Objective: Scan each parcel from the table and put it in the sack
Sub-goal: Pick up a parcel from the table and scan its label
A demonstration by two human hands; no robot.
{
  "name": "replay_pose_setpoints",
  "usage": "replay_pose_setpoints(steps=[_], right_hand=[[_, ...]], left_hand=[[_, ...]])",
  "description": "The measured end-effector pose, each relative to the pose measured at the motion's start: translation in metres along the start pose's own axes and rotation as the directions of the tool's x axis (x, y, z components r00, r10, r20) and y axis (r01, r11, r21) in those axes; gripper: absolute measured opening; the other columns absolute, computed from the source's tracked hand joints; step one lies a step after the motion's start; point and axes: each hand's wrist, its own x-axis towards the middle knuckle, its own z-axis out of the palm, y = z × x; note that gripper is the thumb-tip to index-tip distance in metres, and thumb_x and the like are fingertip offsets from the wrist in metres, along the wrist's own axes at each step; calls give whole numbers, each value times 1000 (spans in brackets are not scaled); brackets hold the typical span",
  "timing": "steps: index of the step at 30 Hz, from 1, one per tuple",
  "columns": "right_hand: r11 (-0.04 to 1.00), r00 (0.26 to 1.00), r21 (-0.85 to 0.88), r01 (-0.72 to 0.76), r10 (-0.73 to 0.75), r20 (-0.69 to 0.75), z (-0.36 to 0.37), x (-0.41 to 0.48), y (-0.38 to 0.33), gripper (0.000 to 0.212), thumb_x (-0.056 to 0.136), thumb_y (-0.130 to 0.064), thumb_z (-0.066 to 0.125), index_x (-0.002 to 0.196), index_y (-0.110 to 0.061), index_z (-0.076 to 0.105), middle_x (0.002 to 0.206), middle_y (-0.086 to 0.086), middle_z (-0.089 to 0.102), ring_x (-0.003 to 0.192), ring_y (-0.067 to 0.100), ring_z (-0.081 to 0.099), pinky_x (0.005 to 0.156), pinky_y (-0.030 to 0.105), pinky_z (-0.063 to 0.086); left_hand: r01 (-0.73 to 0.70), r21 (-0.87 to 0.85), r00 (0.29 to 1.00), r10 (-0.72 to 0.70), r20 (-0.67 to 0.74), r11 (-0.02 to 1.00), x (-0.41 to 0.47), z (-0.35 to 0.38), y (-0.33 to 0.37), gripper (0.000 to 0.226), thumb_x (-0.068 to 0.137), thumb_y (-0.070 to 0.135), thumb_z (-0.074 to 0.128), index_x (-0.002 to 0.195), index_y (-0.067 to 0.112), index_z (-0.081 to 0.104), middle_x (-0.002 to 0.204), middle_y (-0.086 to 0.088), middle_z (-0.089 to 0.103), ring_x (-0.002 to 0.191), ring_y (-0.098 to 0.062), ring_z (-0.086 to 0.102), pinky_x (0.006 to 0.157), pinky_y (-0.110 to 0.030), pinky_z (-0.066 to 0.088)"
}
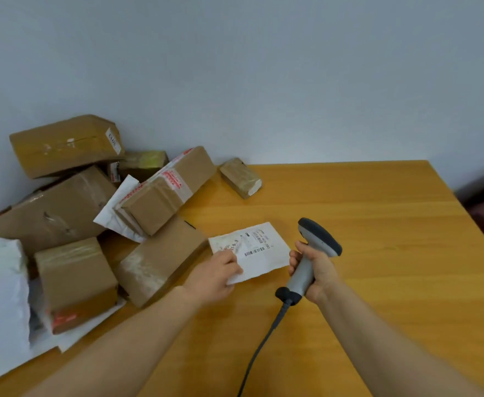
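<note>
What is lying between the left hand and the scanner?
In the head view: the white flat parcel, held by the left hand, ending beside the scanner.

White flat mailer [256, 253], black barcodes and print across its label, bright on the honey-yellow table [378, 224] with its streaky wood grain. The scanner [319, 237] shows a light grey handle, darker grey head and black base, trailing a dark grey cable [260, 348]. Brown cardboard boxes [57, 213], glossy clear tape on several, red-and-white printed tape [172, 179] on one, and a pale blue-grey wall [263, 67].
</note>
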Motion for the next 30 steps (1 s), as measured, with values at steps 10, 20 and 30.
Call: replay_pose_setpoints(steps=[10,20,30], right_hand=[[996,999,-86,4,-1,39,-42,-17,13,7,84,-6,70,86,-6,63,61,9,63,47,16,54,46,25,47],[980,998,-189,58,-56,18,-49,-12,20,8,83,-3,70,88,-2,64,62,10,61,50,19,52,48,28,46],[979,995,-185,83,-72,65,-42,-22,5,10,83,-7,71,89,-5,64,64,11,65,51,20,55,53,30,49]], left_hand=[[472,-156,877,-480,-14,867,40,8,12,54,95,36,54,140,9,42,140,-9,41,128,-24,40,100,-33,38],[551,-42,815,-528,238,833,96,18,0,112,78,42,75,152,3,0,153,-17,22,141,-32,25,111,-42,29],[598,-649,769,-566,298,470,84,-19,4,14,89,22,67,99,14,60,104,-9,68,84,-22,65,72,-36,55]])
